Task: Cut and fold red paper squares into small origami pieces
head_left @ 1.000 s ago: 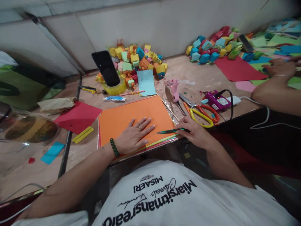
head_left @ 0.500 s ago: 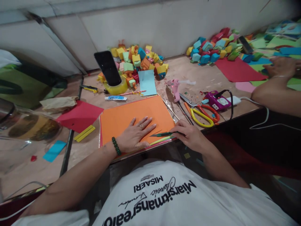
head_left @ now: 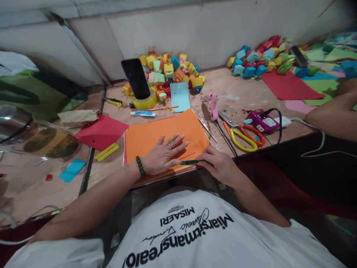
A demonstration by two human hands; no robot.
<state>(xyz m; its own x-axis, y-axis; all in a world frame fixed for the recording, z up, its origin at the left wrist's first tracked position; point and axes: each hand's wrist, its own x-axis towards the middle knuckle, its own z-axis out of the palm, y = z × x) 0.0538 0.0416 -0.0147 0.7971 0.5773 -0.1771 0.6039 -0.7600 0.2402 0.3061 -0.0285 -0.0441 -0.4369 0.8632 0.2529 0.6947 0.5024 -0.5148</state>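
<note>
My left hand [head_left: 164,154] lies flat on a sheet of orange paper [head_left: 158,130], fingers spread, its thumb close to the tip of a slim green tool. That slim green tool [head_left: 189,162] is pinched in my right hand [head_left: 216,163] at the paper's near right part; its exact kind is unclear. Thin dark lines show on the orange sheet beside it. Yellow and pink edges of other paper peek out beneath the sheet along the table's front edge.
Right of the paper are a thin stick, a pink glue gun [head_left: 212,106], scissors [head_left: 242,137] and a purple power adapter [head_left: 262,121]. Behind stand a phone [head_left: 135,78] and heaped paper cubes [head_left: 167,70]. A bottle [head_left: 36,136] is left; another person's arm [head_left: 334,115] is right.
The view has shifted slightly, moving the table things rightward in the picture. My right hand has moved left across the paper with the green tool, whose tip is now by my left thumb.
</note>
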